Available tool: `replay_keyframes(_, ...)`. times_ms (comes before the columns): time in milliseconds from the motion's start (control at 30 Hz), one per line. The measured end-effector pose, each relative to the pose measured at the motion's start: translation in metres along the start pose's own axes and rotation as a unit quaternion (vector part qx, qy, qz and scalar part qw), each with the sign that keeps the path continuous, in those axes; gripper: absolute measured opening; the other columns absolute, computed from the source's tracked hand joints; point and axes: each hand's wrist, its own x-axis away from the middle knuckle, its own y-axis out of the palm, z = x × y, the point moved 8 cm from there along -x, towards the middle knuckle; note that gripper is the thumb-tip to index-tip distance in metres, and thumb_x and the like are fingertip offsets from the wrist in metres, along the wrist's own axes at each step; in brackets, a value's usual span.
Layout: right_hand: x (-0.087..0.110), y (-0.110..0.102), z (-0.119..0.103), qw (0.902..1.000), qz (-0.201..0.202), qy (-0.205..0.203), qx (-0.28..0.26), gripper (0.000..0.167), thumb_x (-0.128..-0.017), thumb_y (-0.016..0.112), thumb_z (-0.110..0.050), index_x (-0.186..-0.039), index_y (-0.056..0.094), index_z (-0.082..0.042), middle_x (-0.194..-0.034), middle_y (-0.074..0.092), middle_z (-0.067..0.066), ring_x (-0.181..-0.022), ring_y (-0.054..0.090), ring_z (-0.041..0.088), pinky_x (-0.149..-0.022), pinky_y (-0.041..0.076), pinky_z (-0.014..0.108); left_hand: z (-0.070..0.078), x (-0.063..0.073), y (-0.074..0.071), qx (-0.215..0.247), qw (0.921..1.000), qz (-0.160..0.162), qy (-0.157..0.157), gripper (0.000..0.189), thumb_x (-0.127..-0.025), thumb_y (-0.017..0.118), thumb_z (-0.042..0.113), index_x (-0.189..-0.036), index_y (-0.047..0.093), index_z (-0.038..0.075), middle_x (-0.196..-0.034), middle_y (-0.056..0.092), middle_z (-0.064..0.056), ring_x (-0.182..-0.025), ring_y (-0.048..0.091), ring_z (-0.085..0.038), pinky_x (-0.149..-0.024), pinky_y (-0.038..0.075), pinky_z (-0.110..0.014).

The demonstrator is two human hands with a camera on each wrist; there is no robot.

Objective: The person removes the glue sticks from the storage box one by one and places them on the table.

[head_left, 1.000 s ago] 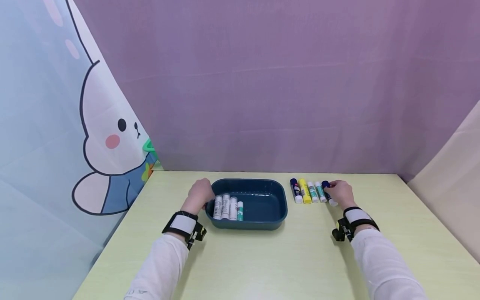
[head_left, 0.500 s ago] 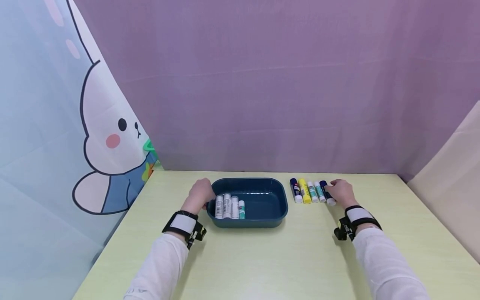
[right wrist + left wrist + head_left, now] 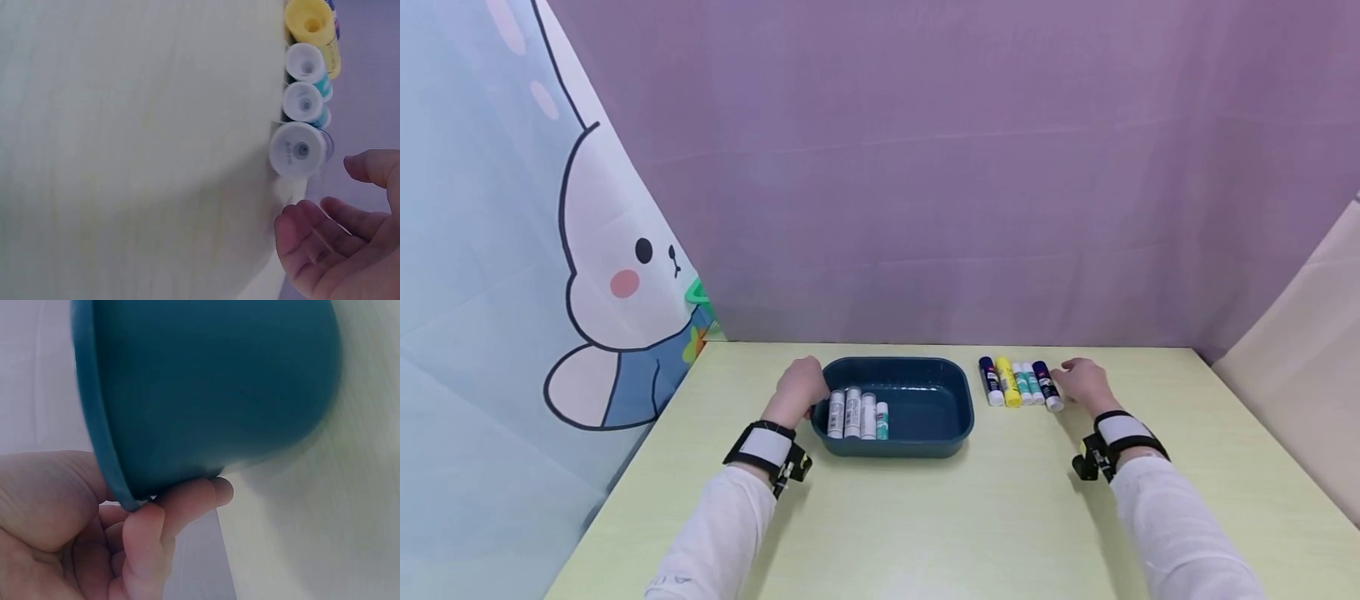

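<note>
My left hand (image 3: 802,384) grips the left rim of a dark blue plastic tray (image 3: 936,450). In the left wrist view, the thumb is over the rim (image 3: 94,412) and the fingers (image 3: 187,503) are bent against the outer wall. Inside the tray, at its left end, stand white glue sticks (image 3: 852,412) and a shorter teal-and-white one (image 3: 882,421), side by side. My right hand (image 3: 1082,382) is just right of a navy glue stick (image 3: 1047,383), the last in a row lying on the table. Its fingers (image 3: 325,234) are loosely bent, with nothing between them and the thumb.
Left of that navy stick lie two teal-and-white glue sticks (image 3: 1028,383), a yellow one (image 3: 1007,379) and another navy one (image 3: 990,381). The row lies right of the tray on the pale table (image 3: 925,533). A purple cloth (image 3: 955,183) hangs behind the table.
The right-hand navy glue stick has shifted left against the teal-and-white ones, which have closed up. My right hand has let go of it and stands slightly apart. The left hand stays at the tray.
</note>
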Motion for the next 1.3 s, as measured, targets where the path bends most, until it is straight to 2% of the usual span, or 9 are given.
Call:
replay_keyframes(133, 0.001, -0.009, -0.008, 1.0000, -0.004, -0.007, 0.001, 0.060, -0.096, 0.045, -0.030, -0.132, 0.038, 0.017, -0.123, 0.048, 0.039, -0.105, 0.055, 0.046, -0.089, 0.047, 0.053, -0.001, -0.002, 0.001, -0.003, 1.0000, 0.000, 0.002, 0.016, -0.086, 0.059, 0.005, -0.096, 0.063, -0.007, -0.094, 0.066, -0.025, -0.040, 0.059, -0.019, -0.036, 0.049, -0.027)
replay_keyframes(233, 0.002, -0.021, -0.023, 0.9998, -0.003, -0.013, -0.015, 0.070, -0.097, 0.044, -0.038, -0.140, 0.025, 0.015, -0.136, 0.034, 0.041, -0.124, 0.036, 0.053, -0.101, 0.036, 0.059, -0.001, -0.002, 0.001, -0.006, 1.0000, 0.000, 0.007, 0.016, -0.086, 0.059, 0.005, -0.096, 0.063, -0.007, -0.093, 0.066, -0.025, -0.040, 0.059, -0.019, -0.035, 0.048, -0.027)
replay_keyframes(367, 0.007, -0.042, -0.052, 0.9985, 0.022, -0.037, -0.033, 0.081, -0.095, 0.046, -0.044, -0.145, 0.013, 0.011, -0.144, 0.018, 0.041, -0.130, 0.020, 0.057, -0.105, 0.025, 0.065, -0.002, -0.002, 0.001, -0.007, 0.9999, -0.001, 0.012, 0.017, -0.086, 0.059, 0.006, -0.096, 0.063, -0.007, -0.092, 0.066, -0.025, -0.040, 0.059, -0.018, -0.035, 0.048, -0.026)
replay_keyframes(533, 0.017, -0.065, -0.091, 0.9957, 0.058, -0.065, -0.032, 0.087, -0.093, 0.049, -0.050, -0.150, 0.006, 0.000, -0.149, 0.010, 0.037, -0.132, 0.016, 0.058, -0.103, 0.022, 0.071, -0.002, -0.002, 0.000, -0.009, 0.9999, -0.002, 0.012, 0.017, -0.085, 0.059, 0.006, -0.096, 0.063, -0.007, -0.094, 0.066, -0.025, -0.039, 0.059, -0.018, -0.035, 0.048, -0.025)
replay_keyframes(733, 0.037, -0.076, -0.142, 0.9924, 0.066, -0.100, -0.029, 0.094, -0.088, 0.052, -0.058, -0.152, 0.004, -0.008, -0.153, 0.005, 0.030, -0.136, 0.012, 0.054, -0.101, 0.018, 0.075, -0.001, -0.001, -0.001, -0.008, 0.9999, -0.002, 0.010, 0.017, -0.086, 0.059, 0.006, -0.097, 0.063, -0.007, -0.093, 0.066, -0.025, -0.040, 0.059, -0.018, -0.035, 0.048, -0.025)
replay_keyframes(867, 0.052, -0.071, -0.173, 0.9920, 0.057, -0.113, -0.005, 0.096, -0.086, 0.052, -0.062, -0.153, 0.004, -0.014, -0.155, 0.000, 0.026, -0.137, 0.008, 0.054, -0.097, 0.009, 0.081, -0.001, -0.001, 0.000, -0.006, 0.9999, -0.003, 0.008, 0.018, -0.086, 0.059, 0.005, -0.098, 0.063, -0.007, -0.093, 0.066, -0.025, -0.040, 0.059, -0.018, -0.036, 0.048, -0.026)
replay_keyframes(967, 0.061, -0.060, -0.194, 0.9913, 0.042, -0.125, 0.003, 0.096, -0.085, 0.052, -0.064, -0.153, 0.002, -0.017, -0.156, -0.005, 0.022, -0.139, 0.003, 0.052, -0.098, 0.006, 0.080, -0.001, -0.001, 0.000, -0.006, 1.0000, -0.006, 0.005, 0.018, -0.086, 0.059, 0.005, -0.098, 0.063, -0.007, -0.092, 0.066, -0.024, -0.040, 0.059, -0.019, -0.036, 0.048, -0.026)
replay_keyframes(1100, 0.069, -0.040, -0.218, 0.9888, 0.022, -0.148, 0.002, 0.095, -0.086, 0.055, -0.061, -0.153, 0.003, -0.018, -0.157, -0.004, 0.019, -0.141, 0.002, 0.047, -0.103, 0.009, 0.076, 0.000, 0.001, -0.001, -0.005, 1.0000, -0.007, 0.002, 0.017, -0.086, 0.058, 0.005, -0.098, 0.063, -0.007, -0.090, 0.066, -0.023, -0.040, 0.059, -0.019, -0.036, 0.048, -0.026)
replay_keyframes(1300, 0.077, -0.008, -0.244, 0.9855, 0.004, -0.170, 0.000, 0.095, -0.085, 0.059, -0.058, -0.153, 0.006, -0.019, -0.157, 0.000, 0.019, -0.142, 0.003, 0.045, -0.102, 0.010, 0.077, -0.001, -0.001, -0.001, -0.001, 1.0000, -0.006, 0.000, 0.017, -0.087, 0.058, 0.005, -0.099, 0.063, -0.007, -0.091, 0.066, -0.023, -0.040, 0.059, -0.019, -0.037, 0.049, -0.027)
